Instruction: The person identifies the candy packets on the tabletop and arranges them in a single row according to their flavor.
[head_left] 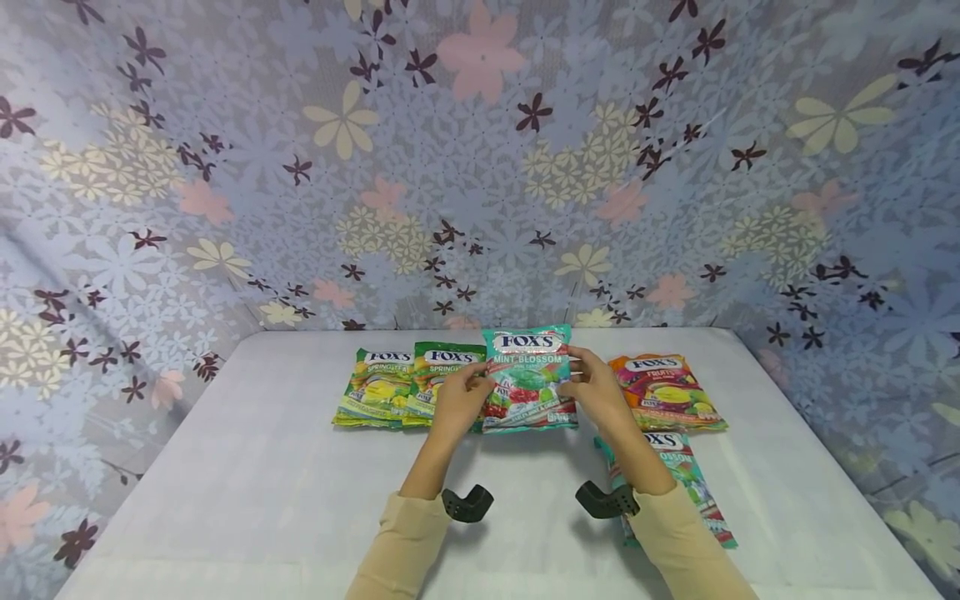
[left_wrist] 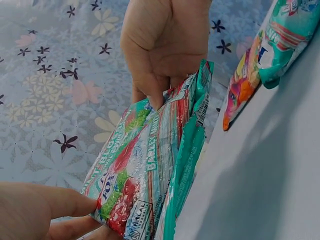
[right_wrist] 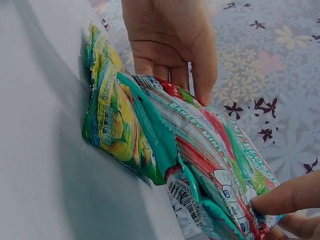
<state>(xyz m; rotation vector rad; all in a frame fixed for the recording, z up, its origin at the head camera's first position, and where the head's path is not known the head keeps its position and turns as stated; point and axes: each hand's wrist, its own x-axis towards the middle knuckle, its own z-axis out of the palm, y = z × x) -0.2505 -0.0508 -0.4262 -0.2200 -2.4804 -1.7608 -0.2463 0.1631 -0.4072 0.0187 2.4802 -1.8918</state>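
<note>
Both hands hold one teal Mint Blossom candy bag by its two sides, its printed front facing up toward the head camera. My left hand pinches the left edge, thumb on the front and fingers behind. On the opposite edge my right hand grips it the same way. In the left wrist view the bag is tilted, its bottom seam near the table. The right wrist view shows the bag's lower seam close beside a yellow-green Spring Tea bag. Two Spring Tea bags lie left of the hands, partly overlapping.
An orange and purple Fruits candy bag lies to the right. In front of it is another teal Mint Blossom bag, partly covered by the right forearm. Everything lies on a white table, with a floral cloth rising behind.
</note>
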